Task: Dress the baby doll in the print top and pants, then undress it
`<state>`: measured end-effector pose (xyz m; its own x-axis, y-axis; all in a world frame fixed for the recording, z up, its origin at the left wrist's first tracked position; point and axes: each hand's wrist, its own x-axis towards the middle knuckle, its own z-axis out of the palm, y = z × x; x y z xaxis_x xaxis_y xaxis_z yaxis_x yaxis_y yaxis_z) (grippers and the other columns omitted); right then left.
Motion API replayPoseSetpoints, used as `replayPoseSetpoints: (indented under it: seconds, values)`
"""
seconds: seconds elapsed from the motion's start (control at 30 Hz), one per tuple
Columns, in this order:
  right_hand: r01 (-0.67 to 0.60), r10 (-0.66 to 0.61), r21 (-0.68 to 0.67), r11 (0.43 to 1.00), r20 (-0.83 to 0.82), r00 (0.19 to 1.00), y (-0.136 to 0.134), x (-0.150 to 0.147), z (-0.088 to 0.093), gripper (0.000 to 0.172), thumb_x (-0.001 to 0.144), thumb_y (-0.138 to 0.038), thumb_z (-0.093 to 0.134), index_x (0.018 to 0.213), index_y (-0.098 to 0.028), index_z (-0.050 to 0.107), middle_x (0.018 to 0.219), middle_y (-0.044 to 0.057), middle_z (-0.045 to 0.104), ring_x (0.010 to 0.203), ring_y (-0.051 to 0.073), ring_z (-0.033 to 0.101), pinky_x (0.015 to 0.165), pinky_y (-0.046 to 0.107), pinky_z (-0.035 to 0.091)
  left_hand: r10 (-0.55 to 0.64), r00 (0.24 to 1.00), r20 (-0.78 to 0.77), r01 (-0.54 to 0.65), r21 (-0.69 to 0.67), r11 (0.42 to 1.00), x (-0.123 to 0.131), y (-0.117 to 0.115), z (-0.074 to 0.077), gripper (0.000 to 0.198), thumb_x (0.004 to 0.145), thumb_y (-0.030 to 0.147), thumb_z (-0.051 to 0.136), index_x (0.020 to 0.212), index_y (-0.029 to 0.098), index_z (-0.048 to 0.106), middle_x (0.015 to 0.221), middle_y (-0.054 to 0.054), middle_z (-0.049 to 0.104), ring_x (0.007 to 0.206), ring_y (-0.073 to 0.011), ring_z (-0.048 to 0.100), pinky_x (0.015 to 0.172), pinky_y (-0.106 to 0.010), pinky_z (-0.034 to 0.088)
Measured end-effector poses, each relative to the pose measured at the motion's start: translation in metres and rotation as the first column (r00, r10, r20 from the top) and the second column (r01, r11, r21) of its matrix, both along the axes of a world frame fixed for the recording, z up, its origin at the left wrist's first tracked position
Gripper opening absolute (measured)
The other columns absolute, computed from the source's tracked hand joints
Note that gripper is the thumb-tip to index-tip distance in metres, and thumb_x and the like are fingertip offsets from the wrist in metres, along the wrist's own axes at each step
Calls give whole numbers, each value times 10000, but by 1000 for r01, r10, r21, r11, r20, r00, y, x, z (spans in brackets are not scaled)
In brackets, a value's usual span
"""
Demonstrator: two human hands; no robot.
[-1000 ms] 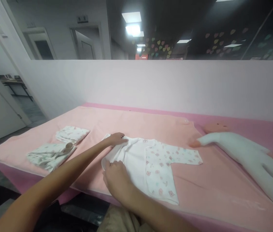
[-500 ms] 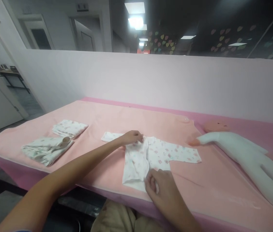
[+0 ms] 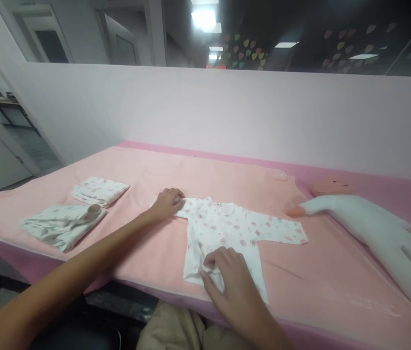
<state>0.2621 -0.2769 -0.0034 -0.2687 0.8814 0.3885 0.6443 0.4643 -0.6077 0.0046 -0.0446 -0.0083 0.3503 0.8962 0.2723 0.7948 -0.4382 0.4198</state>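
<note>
A small white baby shirt (image 3: 227, 228) with a pink and green print lies spread flat on the pink blanket (image 3: 198, 175), sleeves out to both sides. My left hand (image 3: 167, 203) rests on the shirt's left sleeve, fingers curled down onto the cloth. My right hand (image 3: 227, 272) sits at the shirt's lower hem, its fingers pinched on a fold of the fabric near the left corner.
Two folded printed garments lie at the left: one nearer the front edge (image 3: 61, 226), one behind it (image 3: 99, 190). A doll in a white suit (image 3: 369, 231) lies at the right. A pale wall (image 3: 227, 112) runs behind the table.
The shirt's left front panel has been closed over and the shirt now lies flat. My left hand moved left onto the sleeve; my right hand shifted to the lower hem.
</note>
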Motion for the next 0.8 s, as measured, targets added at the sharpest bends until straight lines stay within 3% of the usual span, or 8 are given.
replayPoseSetpoints:
  seconds: [0.17, 0.37, 0.6, 0.8]
  values:
    - [-53, 53, -15, 998, 34, 998, 2, -12, -8, 70, 979, -183, 623, 1044, -208, 616, 1043, 22, 624, 965, 189, 528, 886, 338, 355, -11, 1000, -28, 12, 33, 999, -37, 1, -2, 306, 994, 502, 518, 1085, 255, 673, 1170, -48, 712, 1135, -303, 571, 1040, -460, 403]
    - [-102, 99, 46, 994, 57, 993, 7, -24, -9, 110, 993, -123, 547, 1017, -204, 617, 1000, 18, 629, 922, 183, 498, 831, 330, 308, 16, 1000, -23, -14, 72, 997, -45, 3, 6, 262, 1004, 484, 525, 1036, 258, 655, 1046, -32, 742, 1011, -283, 612, 933, -412, 441]
    - [-166, 152, 129, 978, 110, 982, 8, -55, -8, 106, 1019, -144, 530, 976, -192, 614, 956, 19, 611, 902, 174, 481, 845, 346, 316, 152, 987, -48, -145, 127, 981, -52, 5, 6, 227, 1000, 428, 521, 1026, 261, 672, 1043, -39, 755, 984, -277, 654, 882, -397, 452]
    - [-186, 186, 12, 982, 33, 982, -1, -60, -5, 102, 1026, -180, 544, 1033, -211, 640, 1018, 26, 630, 952, 180, 519, 862, 347, 384, 298, 953, -61, -295, 54, 954, -57, 0, 10, 318, 970, 522, 532, 968, 232, 661, 1003, -63, 775, 982, -317, 688, 936, -454, 438]
